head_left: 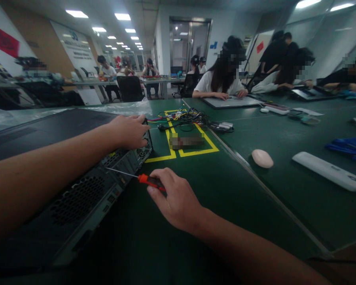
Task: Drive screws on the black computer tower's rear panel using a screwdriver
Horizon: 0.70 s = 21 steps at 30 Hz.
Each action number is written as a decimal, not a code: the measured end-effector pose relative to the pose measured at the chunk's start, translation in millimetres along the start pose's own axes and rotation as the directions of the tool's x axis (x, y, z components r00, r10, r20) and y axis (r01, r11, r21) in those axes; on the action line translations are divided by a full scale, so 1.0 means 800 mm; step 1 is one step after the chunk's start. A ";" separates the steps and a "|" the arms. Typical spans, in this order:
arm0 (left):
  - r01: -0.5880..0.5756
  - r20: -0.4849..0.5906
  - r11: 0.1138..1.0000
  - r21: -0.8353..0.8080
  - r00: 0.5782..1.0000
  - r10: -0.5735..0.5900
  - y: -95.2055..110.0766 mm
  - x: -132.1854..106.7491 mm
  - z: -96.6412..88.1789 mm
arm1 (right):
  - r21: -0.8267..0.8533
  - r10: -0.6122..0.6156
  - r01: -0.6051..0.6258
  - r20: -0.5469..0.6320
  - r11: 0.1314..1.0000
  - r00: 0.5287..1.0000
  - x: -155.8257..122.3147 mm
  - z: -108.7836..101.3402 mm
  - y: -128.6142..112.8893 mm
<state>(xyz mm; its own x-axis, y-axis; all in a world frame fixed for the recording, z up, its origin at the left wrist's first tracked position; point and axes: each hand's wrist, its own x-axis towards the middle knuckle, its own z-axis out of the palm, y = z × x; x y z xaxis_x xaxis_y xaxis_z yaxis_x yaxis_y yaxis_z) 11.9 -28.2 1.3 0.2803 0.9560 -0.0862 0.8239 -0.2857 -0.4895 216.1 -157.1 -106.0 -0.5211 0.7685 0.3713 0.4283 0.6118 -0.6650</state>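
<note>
A black desktop computer case (47, 122) lies at the left, its grey rear panel (118, 178) with vents and ports turned towards my right side. Across its top reaches my left hand (127, 130), resting on the far rear corner with fingers spread and thumb over the rear edge. My right hand (178, 200) is closed round the red and black handle of a screwdriver (146, 180). The thin shaft points left, and its tip is at the rear panel, near the slot covers; whether it sits in a screw is too small to tell.
Tangled cables (195, 116) lie beyond the case, near yellow tape (198, 152) and a blurred-out object (186, 141). To the right are a pale mouse (262, 158), a long white device (328, 170) and a blue bundle (350, 149). Several people work at the tables behind.
</note>
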 end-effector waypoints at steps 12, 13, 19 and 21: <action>0.008 -0.001 0.999 -0.052 1.000 -0.008 0.000 -0.001 0.001 | -0.009 0.003 -0.002 0.018 1.000 1.000 0.001 0.004 0.006; 0.010 0.000 0.999 -0.050 1.000 -0.010 0.000 -0.001 0.000 | -0.005 0.006 -0.006 0.026 1.000 1.000 0.000 0.005 0.005; -0.002 -0.009 1.000 -0.018 1.000 0.002 -0.002 0.000 0.002 | 0.021 -0.017 0.016 0.015 1.000 1.000 -0.001 0.003 0.002; 0.002 -0.005 1.000 -0.028 1.000 -0.002 -0.003 0.002 0.004 | 0.016 -0.014 0.013 0.021 1.000 1.000 -0.001 0.002 0.001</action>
<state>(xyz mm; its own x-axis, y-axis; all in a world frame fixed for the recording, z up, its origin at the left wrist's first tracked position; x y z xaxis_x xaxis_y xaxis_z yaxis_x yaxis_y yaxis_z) 8.9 -26.1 -0.5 0.2808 0.9564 -0.0806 0.8380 -0.2852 -0.4652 215.7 -157.3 -108.2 -0.5426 0.7557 0.3666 0.4093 0.6190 -0.6703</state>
